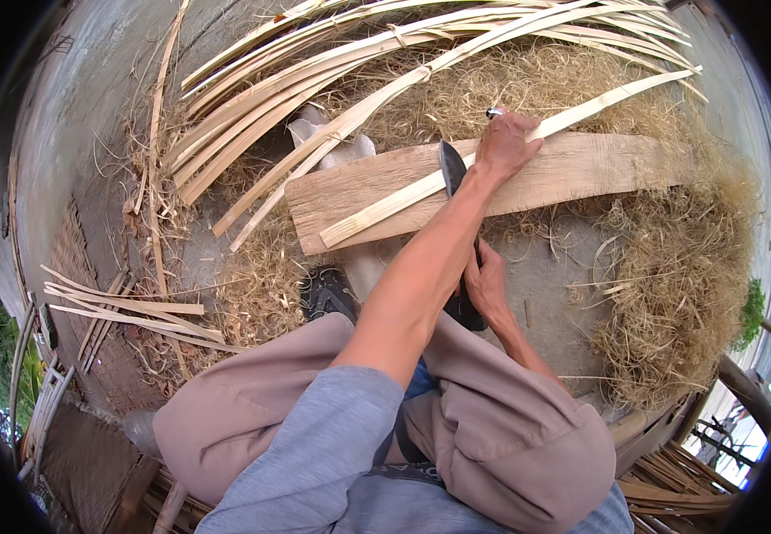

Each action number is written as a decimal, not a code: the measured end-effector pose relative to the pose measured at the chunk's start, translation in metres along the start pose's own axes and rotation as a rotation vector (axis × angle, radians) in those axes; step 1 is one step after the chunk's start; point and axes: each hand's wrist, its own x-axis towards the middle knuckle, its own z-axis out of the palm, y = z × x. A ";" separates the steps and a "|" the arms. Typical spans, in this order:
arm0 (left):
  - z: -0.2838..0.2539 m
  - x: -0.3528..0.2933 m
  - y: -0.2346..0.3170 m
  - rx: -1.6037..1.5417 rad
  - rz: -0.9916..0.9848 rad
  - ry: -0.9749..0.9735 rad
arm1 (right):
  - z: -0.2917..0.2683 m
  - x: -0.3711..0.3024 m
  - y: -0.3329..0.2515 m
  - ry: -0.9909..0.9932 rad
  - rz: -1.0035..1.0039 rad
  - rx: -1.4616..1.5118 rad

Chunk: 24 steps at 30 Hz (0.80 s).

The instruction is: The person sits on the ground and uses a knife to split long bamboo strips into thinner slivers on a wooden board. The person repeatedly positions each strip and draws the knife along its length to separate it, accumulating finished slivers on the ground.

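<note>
A long pale bamboo strip (381, 209) lies slantwise along a wooden board (594, 178). My left hand (507, 147) is closed on the strip toward its far right part, with that forearm reaching across the middle of the view. Under the forearm, my right hand (488, 280) grips the handle of a knife. The dark knife blade (450, 167) points away from me and crosses the strip just left of my left hand. My forearm hides the middle of the knife.
Long split bamboo strips (287, 93) lie piled beyond the board. Curly shavings (679, 294) surround it on the floor. Shorter strips (141, 311) lie at the left. My bent knees (514, 427) are close in front, and more slats (679, 485) lie at lower right.
</note>
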 end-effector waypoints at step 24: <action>0.000 0.009 -0.004 0.010 -0.054 -0.083 | 0.046 -0.023 0.008 -0.086 -0.809 -0.345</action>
